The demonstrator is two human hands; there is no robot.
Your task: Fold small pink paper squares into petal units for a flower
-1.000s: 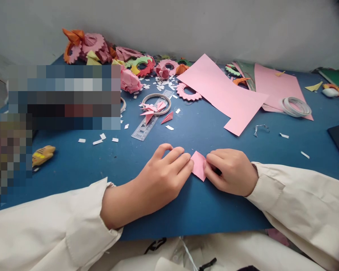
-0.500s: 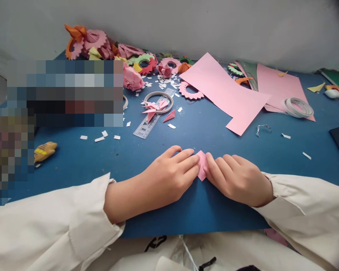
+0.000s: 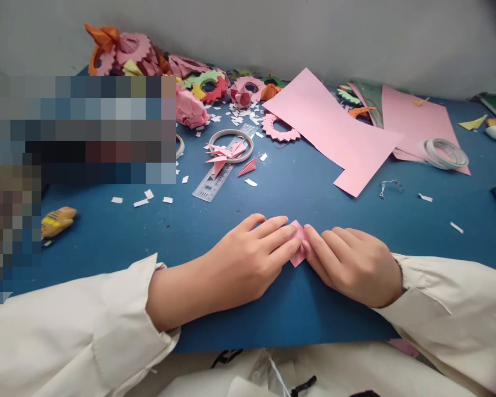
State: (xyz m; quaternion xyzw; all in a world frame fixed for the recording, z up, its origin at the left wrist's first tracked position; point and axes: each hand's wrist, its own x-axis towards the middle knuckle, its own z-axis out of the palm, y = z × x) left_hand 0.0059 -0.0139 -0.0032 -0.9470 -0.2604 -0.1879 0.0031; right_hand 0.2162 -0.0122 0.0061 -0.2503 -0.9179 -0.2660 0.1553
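A small piece of pink folded paper [image 3: 297, 258] lies at the table's near side, between my two hands. My left hand [image 3: 254, 255] presses on its left part with the fingertips, which cover much of it. From the other side my right hand [image 3: 353, 262] grips the right edge between thumb and forefinger, the remaining fingers curled in. Beyond the hands are a small folded pink paper piece [image 3: 248, 167] and a clear ruler [image 3: 209, 184]. A ring of tape [image 3: 251, 144] rests across the ruler, with pointed pink paper pieces [image 3: 219, 162] on it.
A large pink sheet [image 3: 330, 132] lies behind my hands, with tape rolls [image 3: 445, 154] to its right. Folded paper rings [image 3: 280, 129] and paper flowers are heaped along the wall. White scraps [image 3: 140, 203] are scattered about. A yellow striped object [image 3: 60, 220] lies left, beside a blurred-out area.
My left fingers have slid slightly right over the pink paper and now cover more of it. The right hand keeps its grip. The view has shifted slightly.
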